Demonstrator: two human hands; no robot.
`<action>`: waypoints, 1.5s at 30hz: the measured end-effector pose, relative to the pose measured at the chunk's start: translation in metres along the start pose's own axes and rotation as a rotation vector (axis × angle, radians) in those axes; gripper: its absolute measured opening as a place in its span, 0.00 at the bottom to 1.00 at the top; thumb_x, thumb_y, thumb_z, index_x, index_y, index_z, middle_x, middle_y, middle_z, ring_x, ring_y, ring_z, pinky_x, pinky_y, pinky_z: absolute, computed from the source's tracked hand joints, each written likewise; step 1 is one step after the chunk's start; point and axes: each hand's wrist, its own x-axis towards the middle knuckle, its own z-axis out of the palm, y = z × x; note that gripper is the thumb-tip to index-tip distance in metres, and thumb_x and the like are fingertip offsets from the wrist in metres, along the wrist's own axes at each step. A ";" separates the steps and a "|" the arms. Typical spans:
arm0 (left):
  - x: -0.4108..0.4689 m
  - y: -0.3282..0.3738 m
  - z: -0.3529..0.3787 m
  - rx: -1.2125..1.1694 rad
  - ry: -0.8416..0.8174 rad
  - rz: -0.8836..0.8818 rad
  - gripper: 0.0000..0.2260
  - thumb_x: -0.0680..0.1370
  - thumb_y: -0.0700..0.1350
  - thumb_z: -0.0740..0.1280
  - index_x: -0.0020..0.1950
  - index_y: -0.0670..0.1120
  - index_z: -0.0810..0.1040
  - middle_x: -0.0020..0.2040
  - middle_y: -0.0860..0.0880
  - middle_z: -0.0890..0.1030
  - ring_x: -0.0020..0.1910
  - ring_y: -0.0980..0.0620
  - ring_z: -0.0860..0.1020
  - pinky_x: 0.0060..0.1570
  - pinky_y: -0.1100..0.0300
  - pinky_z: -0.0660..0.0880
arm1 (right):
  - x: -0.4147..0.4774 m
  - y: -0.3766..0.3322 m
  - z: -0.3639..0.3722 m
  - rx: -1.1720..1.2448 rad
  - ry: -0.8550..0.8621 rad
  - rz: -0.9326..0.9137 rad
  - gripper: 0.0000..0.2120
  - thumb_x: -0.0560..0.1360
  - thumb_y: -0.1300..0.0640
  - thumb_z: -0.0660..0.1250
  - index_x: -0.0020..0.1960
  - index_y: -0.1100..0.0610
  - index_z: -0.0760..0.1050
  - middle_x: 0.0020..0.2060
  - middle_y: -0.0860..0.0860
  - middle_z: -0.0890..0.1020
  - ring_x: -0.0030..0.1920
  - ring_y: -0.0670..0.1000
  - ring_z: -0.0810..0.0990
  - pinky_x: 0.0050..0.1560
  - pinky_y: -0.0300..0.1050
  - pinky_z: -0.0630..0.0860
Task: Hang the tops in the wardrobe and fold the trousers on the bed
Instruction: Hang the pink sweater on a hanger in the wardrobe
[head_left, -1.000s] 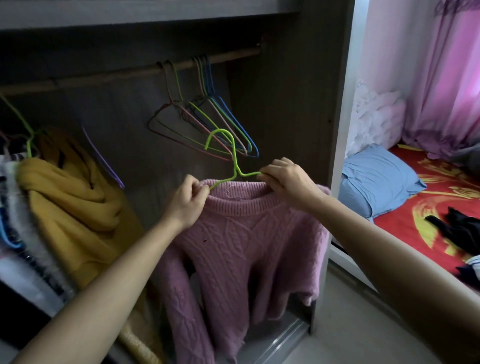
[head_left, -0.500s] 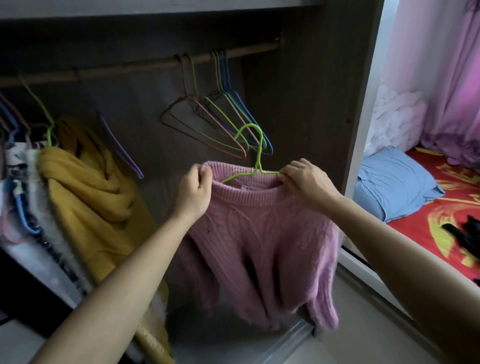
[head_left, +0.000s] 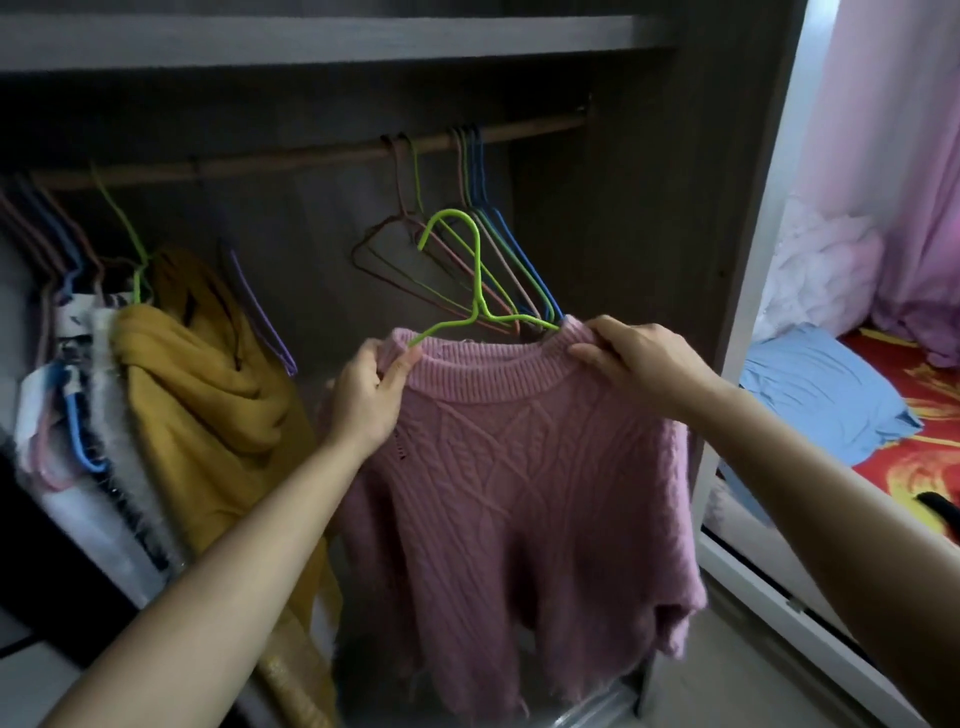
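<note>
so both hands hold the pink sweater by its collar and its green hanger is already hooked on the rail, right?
Not hooked: head view shows the hanger free, below the rail. Left hand and right hand do hold the sweater by its collar.

green hanger (head_left: 475, 291): arms hidden inside pink sweater (head_left: 519, 467) collar, outward of both grips | sleeve below left hand (head_left: 366, 400) grip: behind the forearm | left of that grip: hung clothes (head_left: 78, 389) cut by frame edge | right of right hand (head_left: 639, 364) grip: bed (head_left: 924, 457) and black item (head_left: 935, 506) cropped, item unidentifiable
</note>
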 end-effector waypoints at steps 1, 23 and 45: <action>0.002 0.002 -0.001 -0.013 0.008 0.007 0.20 0.73 0.72 0.58 0.46 0.57 0.73 0.40 0.53 0.81 0.44 0.47 0.80 0.47 0.51 0.76 | 0.001 -0.001 -0.001 -0.037 0.084 -0.012 0.19 0.79 0.32 0.51 0.52 0.46 0.69 0.35 0.45 0.77 0.40 0.58 0.82 0.36 0.48 0.70; 0.191 -0.020 -0.149 0.829 0.081 0.032 0.36 0.78 0.59 0.62 0.81 0.50 0.50 0.81 0.43 0.45 0.79 0.40 0.45 0.73 0.36 0.49 | 0.141 -0.127 -0.008 -0.136 0.335 0.192 0.23 0.83 0.39 0.51 0.52 0.56 0.73 0.44 0.59 0.83 0.44 0.66 0.81 0.39 0.51 0.66; 0.213 -0.069 -0.168 0.669 -0.017 0.050 0.32 0.79 0.50 0.63 0.80 0.52 0.54 0.81 0.53 0.50 0.80 0.49 0.47 0.78 0.54 0.48 | 0.208 -0.238 0.117 0.150 -0.162 -0.015 0.15 0.84 0.49 0.55 0.64 0.58 0.69 0.52 0.61 0.81 0.52 0.65 0.80 0.43 0.51 0.69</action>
